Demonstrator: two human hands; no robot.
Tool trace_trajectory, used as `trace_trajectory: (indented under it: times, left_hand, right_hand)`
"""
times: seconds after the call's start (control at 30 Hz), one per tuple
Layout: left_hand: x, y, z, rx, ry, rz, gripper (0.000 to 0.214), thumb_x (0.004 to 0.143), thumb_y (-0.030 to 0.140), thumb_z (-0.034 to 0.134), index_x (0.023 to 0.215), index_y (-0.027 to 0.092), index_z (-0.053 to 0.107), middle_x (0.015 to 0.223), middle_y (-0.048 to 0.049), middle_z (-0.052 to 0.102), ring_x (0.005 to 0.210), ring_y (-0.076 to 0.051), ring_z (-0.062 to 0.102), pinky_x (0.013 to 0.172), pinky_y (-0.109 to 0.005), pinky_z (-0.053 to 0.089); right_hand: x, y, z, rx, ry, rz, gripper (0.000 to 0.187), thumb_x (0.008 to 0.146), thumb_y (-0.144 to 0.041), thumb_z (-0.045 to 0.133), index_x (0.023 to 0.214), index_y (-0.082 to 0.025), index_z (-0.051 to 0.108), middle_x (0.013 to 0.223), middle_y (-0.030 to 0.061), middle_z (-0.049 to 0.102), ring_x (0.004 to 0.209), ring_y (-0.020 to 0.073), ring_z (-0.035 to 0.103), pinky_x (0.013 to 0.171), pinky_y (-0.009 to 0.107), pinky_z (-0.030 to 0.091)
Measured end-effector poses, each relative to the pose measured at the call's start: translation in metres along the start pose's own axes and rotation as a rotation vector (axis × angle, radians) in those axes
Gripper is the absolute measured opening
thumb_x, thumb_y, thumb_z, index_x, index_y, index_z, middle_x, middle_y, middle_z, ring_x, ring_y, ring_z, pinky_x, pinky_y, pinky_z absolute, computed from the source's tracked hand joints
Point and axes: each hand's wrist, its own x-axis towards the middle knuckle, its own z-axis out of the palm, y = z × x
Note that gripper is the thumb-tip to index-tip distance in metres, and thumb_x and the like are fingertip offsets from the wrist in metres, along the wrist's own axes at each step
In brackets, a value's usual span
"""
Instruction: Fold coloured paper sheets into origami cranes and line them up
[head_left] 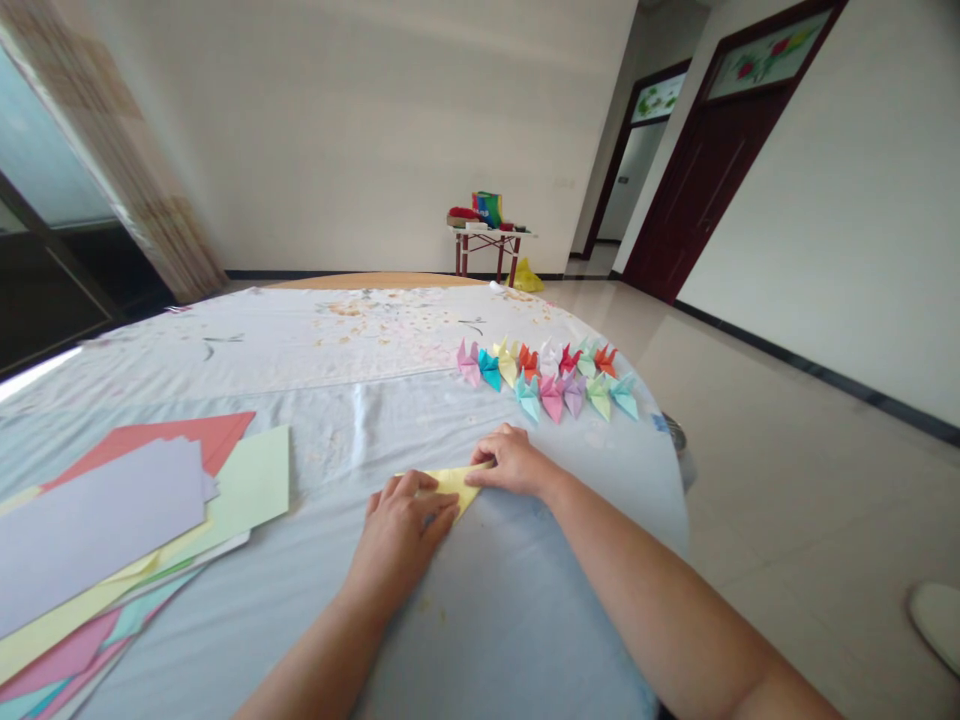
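A piece of yellow paper (459,482), folded into a triangle, lies on the tablecloth in front of me. My left hand (405,518) rests on its left part, palm down with the fingers apart, covering some of it. At the paper's right corner, the thumb and fingers of my right hand (514,462) pinch the edge. Beyond my right hand stand two rows of folded paper cranes (551,385) in pink, blue, yellow, red, white, green and purple. To my left is a loose stack of coloured paper sheets (112,500), with a lilac one on top.
The round table (300,600) has a pale floral cloth, and its right edge curves past the cranes. Farther back, a small stand (487,235) holds a colourful bag, with a yellow plastic bag (527,277) on the floor beside it. A dark red door (690,190) is at right.
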Motion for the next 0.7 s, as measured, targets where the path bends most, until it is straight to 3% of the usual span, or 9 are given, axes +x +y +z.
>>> trace_trajectory:
  times: [0.2,0.43,0.7]
  left_hand:
    - [0.0010,-0.0042,0.0037,0.009,0.014,0.006,0.022,0.080,0.039,0.049,0.093,0.035,0.067,0.100,-0.0027,0.057,0.097,-0.023,0.048,0.081,-0.039,0.035]
    - [0.0008,0.0010,0.0001,-0.022,0.000,-0.014,0.029,0.083,0.041,0.041,0.091,0.033,0.067,0.100,-0.0031,0.056,0.096,-0.022,0.048,0.081,-0.040,0.036]
    - [0.0021,-0.0013,0.0035,0.000,0.020,-0.039,0.025,0.076,0.046,0.052,0.091,0.034,0.068,0.100,-0.0026,0.056,0.095,-0.023,0.049,0.081,-0.040,0.036]
  right_hand:
    - [0.0002,-0.0005,-0.0001,-0.014,0.004,0.013,0.020,0.064,-0.041,0.067,0.073,-0.023,0.067,0.075,-0.0009,0.065,0.088,0.0195,0.048,0.080,0.031,0.028]
    - [0.0000,0.0004,0.0010,-0.019,0.003,0.017,0.021,0.065,-0.041,0.066,0.074,-0.022,0.066,0.076,-0.0010,0.066,0.090,0.0199,0.048,0.080,0.032,0.027]
    - [-0.0004,-0.0003,0.0002,-0.016,-0.003,0.022,0.022,0.065,-0.042,0.066,0.074,-0.022,0.067,0.076,-0.0005,0.066,0.091,0.0201,0.049,0.081,0.032,0.027]
